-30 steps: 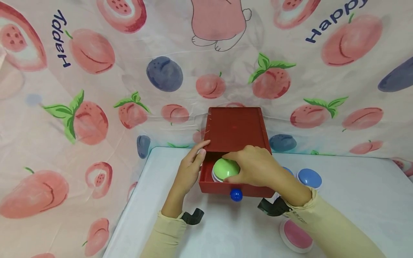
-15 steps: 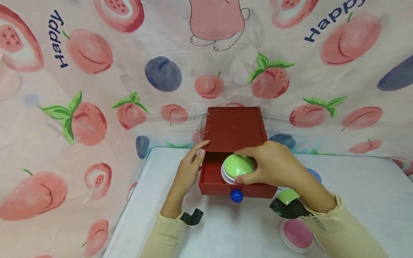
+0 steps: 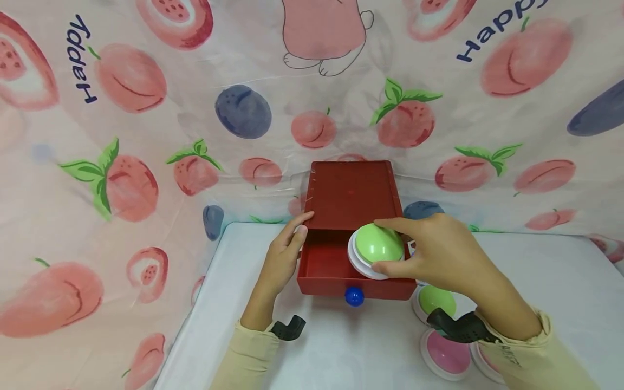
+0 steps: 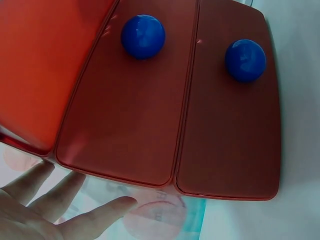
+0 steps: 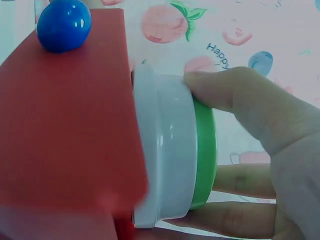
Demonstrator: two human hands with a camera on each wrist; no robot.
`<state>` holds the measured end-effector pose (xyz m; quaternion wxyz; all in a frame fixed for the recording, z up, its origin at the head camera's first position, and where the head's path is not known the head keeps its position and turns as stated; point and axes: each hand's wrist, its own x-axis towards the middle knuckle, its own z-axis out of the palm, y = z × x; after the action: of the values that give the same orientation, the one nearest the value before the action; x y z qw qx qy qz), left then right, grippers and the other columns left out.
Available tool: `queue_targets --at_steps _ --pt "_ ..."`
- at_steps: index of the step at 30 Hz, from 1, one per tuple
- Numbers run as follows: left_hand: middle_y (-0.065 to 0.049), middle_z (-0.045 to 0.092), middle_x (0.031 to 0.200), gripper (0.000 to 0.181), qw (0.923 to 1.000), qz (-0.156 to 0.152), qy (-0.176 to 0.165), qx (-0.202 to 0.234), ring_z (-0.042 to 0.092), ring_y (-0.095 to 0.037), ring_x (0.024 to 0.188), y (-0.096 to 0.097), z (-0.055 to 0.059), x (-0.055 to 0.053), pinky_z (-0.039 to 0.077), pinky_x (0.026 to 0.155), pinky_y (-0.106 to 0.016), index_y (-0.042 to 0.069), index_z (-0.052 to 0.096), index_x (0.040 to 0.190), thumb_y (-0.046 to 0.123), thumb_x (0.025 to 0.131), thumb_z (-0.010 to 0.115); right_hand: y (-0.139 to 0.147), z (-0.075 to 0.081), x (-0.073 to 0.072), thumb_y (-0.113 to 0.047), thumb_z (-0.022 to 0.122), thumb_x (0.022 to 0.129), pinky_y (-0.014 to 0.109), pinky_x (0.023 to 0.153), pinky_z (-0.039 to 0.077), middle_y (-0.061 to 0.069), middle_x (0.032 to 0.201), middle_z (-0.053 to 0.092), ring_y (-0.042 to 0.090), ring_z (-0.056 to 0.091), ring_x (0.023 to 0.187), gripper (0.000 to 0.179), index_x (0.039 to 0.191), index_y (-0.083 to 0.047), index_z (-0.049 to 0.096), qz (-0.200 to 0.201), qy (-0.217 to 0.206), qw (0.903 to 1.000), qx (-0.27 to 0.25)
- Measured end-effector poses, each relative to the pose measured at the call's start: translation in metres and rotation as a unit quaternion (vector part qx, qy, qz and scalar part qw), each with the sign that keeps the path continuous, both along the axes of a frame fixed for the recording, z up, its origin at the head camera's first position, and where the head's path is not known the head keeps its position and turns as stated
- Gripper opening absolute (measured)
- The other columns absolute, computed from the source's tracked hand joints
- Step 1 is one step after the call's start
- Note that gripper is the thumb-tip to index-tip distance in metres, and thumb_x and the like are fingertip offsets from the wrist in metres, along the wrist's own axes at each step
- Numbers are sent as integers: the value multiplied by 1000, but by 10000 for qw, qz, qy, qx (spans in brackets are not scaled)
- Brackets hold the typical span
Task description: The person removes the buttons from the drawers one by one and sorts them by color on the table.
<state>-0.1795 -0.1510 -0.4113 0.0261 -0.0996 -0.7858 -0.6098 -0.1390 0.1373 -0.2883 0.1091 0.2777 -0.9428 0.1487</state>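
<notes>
My right hand (image 3: 439,254) grips a round push button (image 3: 379,244) with a green domed top and a white base. Thumb and fingers pinch it from opposite sides over the right part of a pulled-out red drawer (image 3: 324,265). In the right wrist view the white base (image 5: 172,145) stands beside the drawer's red front (image 5: 70,125). My left hand (image 3: 281,260) touches the left side of the red drawer cabinet (image 3: 348,195) with extended fingers. In the left wrist view, two closed drawer fronts (image 4: 122,105) with blue knobs (image 4: 143,36) show below the pulled-out drawer.
On the white table (image 3: 341,352), right of the drawer, lie another green button (image 3: 437,299) and a pink button (image 3: 447,352). A second pink button (image 3: 486,364) is partly hidden by my right sleeve. A fruit-printed cloth (image 3: 268,54) hangs behind the cabinet.
My right hand has moved the green button rightward and slightly up from the drawer's left-middle to its right side. My left hand has stayed at the cabinet.
</notes>
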Motion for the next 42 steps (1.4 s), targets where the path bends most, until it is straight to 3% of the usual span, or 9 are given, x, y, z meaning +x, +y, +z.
queue_targets --at_steps 4,12,19,26,32,39,42 --pt "6 52 148 36 10000 -33 66 22 60 -26 127 1 1 0 56 98 -51 48 53 142 51 106 46 16 2 6 -58 87 72 24 57 44 -10 81 74 4 60 67 63 123 -23 75 -125 111 9998 -122" --pt "6 52 148 36 9999 -14 101 -7 59 -26 128 0 1 1 56 98 -51 47 53 142 49 107 46 51 -7 11 -52 94 64 26 55 48 -6 78 76 10 69 67 66 121 -23 76 -336 642 9967 -376" --pt "4 52 149 37 9999 -33 97 16 59 -26 128 0 1 2 56 98 -51 44 54 143 48 107 46 77 -21 14 -54 92 65 26 52 44 1 83 79 15 70 65 66 120 -21 76 -708 649 9949 -305" --pt "8 51 149 36 10000 19 27 6 59 -25 129 -2 2 2 56 99 -52 49 53 141 51 107 46 99 -38 17 -55 92 64 28 52 43 3 82 78 17 68 64 68 119 -20 76 -1127 503 9920 -265" --pt "8 51 149 36 10000 -1 16 19 58 -25 130 -3 -1 2 56 99 -52 48 53 141 50 106 46 122 -54 22 -57 91 65 33 54 44 15 86 78 25 70 66 75 122 -12 74 -1532 71 9881 -103" --pt "7 51 148 36 9999 -67 67 75 58 -25 130 -1 0 1 55 101 -52 47 53 142 50 107 46 151 -83 26 -60 89 66 41 53 47 18 85 76 32 70 69 77 121 -8 73 -1903 -158 9816 -84" --pt "7 51 148 36 9999 -42 96 57 59 -25 129 0 0 1 55 100 -52 47 53 142 49 107 46 160 -97 27 -63 86 68 44 52 47 23 89 75 37 69 73 82 124 -5 71 -2125 -506 9759 8"
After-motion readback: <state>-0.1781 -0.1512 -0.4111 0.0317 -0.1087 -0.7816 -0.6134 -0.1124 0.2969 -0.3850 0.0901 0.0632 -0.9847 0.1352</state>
